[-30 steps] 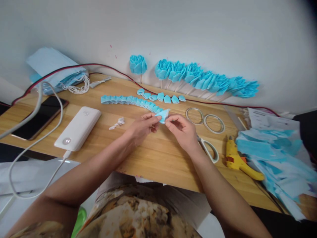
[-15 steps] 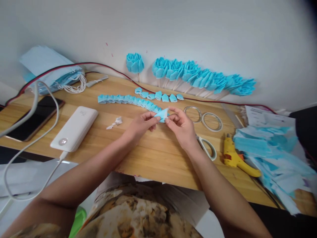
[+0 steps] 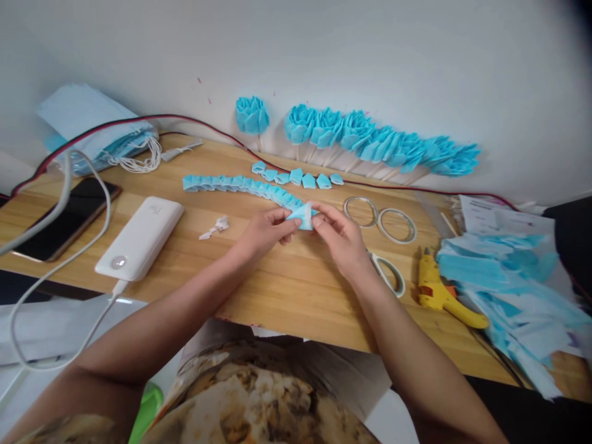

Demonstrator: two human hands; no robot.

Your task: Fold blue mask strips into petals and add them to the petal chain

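Between both hands is a small folded blue fabric piece [image 3: 304,216], with a whitish strip along its right part. My left hand [image 3: 271,231] pinches its left corner between thumb and fingers. On the right side, my right hand [image 3: 338,235] grips the other edge with thumb and fingertips. Just behind the hands, a curved row of overlapping folded blue petals [image 3: 240,185] lies on the wooden table [image 3: 272,290]. Several loose blue petals [image 3: 296,177] sit farther back. White-handled scissors [image 3: 391,276] are partly hidden beside my right wrist.
Blue fabric flowers on sticks [image 3: 354,132] lean against the wall. Two tape rolls [image 3: 396,226], a yellow glue gun [image 3: 432,287] and blue fabric scraps [image 3: 499,271] are at right. At left are a power bank [image 3: 141,237], a phone [image 3: 67,219], white scraps [image 3: 216,227] and stacked masks [image 3: 99,123].
A whitish strip now shows across the right part of the blue piece. My right hand's fingers have shifted slightly and drawn closer together along its edge.
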